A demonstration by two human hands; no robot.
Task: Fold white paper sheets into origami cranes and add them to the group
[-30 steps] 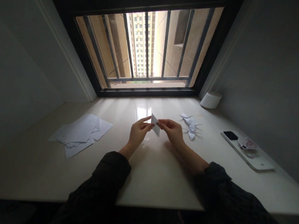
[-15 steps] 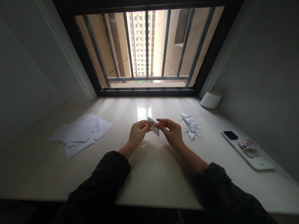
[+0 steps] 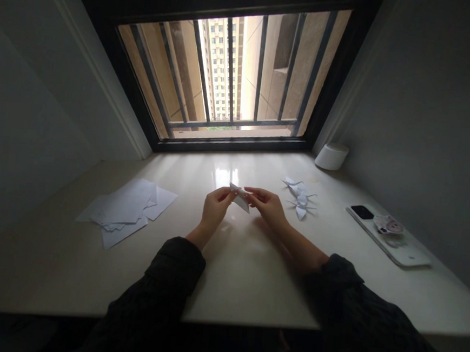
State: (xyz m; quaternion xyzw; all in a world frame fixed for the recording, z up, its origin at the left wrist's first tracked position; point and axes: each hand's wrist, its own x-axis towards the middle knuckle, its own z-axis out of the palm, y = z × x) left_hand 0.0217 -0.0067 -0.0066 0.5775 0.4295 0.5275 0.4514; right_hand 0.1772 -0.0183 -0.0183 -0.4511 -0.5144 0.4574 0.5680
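Note:
A small piece of folded white paper [image 3: 242, 200] is held above the middle of the white counter [image 3: 246, 285]. My left hand [image 3: 216, 207] pinches its left edge between thumb and fingers. On the opposite side, my right hand [image 3: 270, 206] grips the paper with thumb and forefinger. Fingertips hide part of the folds. Just right of my right hand lie several folded paper cranes [image 3: 299, 199], bunched together with thin points sticking out.
Loose white paper sheets [image 3: 129, 205] lie in a pile at left. At right rests a phone [image 3: 405, 254] with a round cartoon grip [image 3: 389, 225]. A white cup-like object [image 3: 331, 156] stands in the back right corner, near the barred window [image 3: 236, 78].
The folded paper has shifted slightly left and its upper end looks more spread. My right fingertips have moved a little left along with it.

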